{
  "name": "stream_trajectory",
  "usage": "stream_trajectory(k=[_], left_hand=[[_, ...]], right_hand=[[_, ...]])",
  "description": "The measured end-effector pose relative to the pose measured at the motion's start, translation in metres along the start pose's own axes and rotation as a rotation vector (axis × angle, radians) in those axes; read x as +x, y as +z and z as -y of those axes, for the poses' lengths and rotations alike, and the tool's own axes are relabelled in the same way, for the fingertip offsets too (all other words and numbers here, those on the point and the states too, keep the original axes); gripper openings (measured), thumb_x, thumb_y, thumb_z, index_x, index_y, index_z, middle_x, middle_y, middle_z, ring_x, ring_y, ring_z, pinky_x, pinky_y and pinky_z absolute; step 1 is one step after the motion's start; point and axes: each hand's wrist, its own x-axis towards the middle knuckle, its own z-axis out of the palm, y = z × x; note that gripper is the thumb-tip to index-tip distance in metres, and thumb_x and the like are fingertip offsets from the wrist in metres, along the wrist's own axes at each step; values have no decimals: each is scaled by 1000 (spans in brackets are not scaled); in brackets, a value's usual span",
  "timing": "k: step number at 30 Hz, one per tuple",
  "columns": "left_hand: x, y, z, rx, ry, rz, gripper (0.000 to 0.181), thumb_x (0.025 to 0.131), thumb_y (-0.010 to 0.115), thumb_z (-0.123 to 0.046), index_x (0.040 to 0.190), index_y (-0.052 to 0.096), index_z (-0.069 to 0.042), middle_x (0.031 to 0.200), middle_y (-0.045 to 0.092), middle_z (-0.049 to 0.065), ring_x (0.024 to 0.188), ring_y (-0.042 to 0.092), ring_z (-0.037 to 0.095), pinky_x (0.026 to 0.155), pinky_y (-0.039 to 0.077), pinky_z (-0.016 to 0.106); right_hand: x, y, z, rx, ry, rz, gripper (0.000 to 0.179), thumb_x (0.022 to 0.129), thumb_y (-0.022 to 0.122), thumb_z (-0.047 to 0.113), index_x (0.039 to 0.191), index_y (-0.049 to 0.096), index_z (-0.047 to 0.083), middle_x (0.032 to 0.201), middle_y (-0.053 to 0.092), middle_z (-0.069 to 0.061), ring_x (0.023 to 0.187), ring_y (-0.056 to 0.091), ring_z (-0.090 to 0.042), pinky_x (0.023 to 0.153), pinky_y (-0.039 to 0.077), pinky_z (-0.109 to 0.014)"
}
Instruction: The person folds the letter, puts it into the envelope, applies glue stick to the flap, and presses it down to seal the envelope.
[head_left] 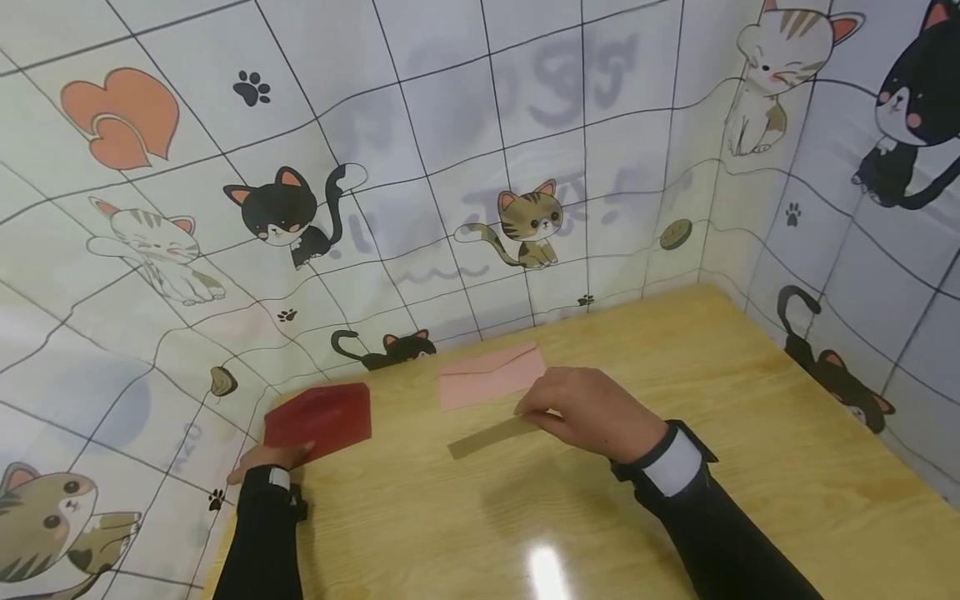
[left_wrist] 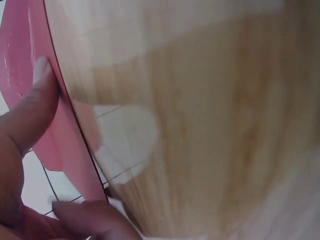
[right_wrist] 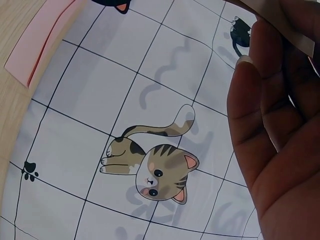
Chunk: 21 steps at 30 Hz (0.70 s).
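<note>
The left hand (head_left: 262, 462) grips the red envelope (head_left: 322, 418) by its near left end, thumb laid along the face and a finger curled at the end. The right hand (head_left: 600, 412) pinches the brown slip (head_left: 491, 435) by its right end between thumb and fingertips, the rest sticking out to the left. It is held in front of the pink envelope (head_left: 487, 383); whether its free end touches the table (head_left: 405, 533) cannot be told.

The red envelope sits at the table's left edge, its left end reaching that edge beside the wall cloth (head_left: 420, 167). The pink envelope lies along the far edge, with the cloth rising just behind it. A strip of wood separates these two, and the wood runs on from the right hand to the right edge and toward the person, where a bright glare (head_left: 547, 575) shows.

The brown slip's long axis runs crosswise, its free end pointing left and slightly toward the person. The pink envelope also lies crosswise, its right end a little farther off, its flap line along the far side. The red envelope slants likewise, its right end pointing inward over the wood.

Both wrists wear dark sleeves (head_left: 738, 542). The cloth, printed with cats and grid lines, borders the left, far and right sides.
</note>
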Motion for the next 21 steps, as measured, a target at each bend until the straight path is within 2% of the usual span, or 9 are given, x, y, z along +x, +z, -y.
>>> stream_trajectory(k=[3,6,7,9,11,14,17,19,21], left_hand=[[-20,-2,-1,-107,-33,-74,108,94,73,-66,153,47,21,148,51,54,134,48,72,107,51,72],[-38,-4,-1,-280,-49,-157,105,92,80,-59,150,47,22,143,47,53,126,48,60,90,58,65],[-43,-4,0,-334,-41,-189,101,93,81,-57,145,50,23,140,49,53,122,49,61,84,60,64],[-50,-4,5,-362,3,-235,97,96,81,-57,140,54,25,135,56,53,116,57,65,79,61,64],[-54,-3,10,-391,77,-275,87,100,81,-54,134,59,23,127,65,48,110,67,63,75,60,61],[-68,-6,6,-474,201,-364,65,109,75,-43,131,63,17,119,72,42,100,73,56,67,56,46],[-95,-17,-14,-668,293,-421,49,115,69,-30,141,59,10,127,74,38,88,80,25,65,60,27],[-118,-29,-33,-787,350,-452,44,116,68,-26,144,58,5,132,75,36,81,77,2,65,61,17],[-142,-43,-53,-876,426,-482,41,115,69,-23,146,59,2,136,76,34,79,71,-13,65,62,13]], right_hand=[[2,0,1,3,-2,5,12,98,90,12,107,89,20,102,86,7,94,78,-10,81,65,-27],[2,-1,2,7,-2,10,13,98,89,12,107,89,20,102,86,7,94,78,-10,81,65,-27],[2,-1,2,8,-1,11,13,98,89,11,107,89,20,102,86,7,94,78,-10,81,65,-27],[2,0,3,13,0,14,13,98,89,11,107,89,19,102,86,7,94,78,-10,81,65,-27],[3,0,4,12,0,18,13,98,89,11,108,89,19,102,86,7,95,78,-11,82,65,-28],[3,0,4,10,1,20,12,99,88,11,108,89,19,102,85,6,94,78,-11,82,65,-28],[4,0,5,7,2,16,12,99,88,11,107,88,19,101,85,7,93,77,-10,81,65,-27],[4,0,6,8,6,6,10,99,88,12,105,87,20,99,84,8,91,75,-8,80,64,-27],[3,0,7,4,7,-17,10,99,88,12,103,86,21,97,82,9,89,72,-7,78,62,-25]])
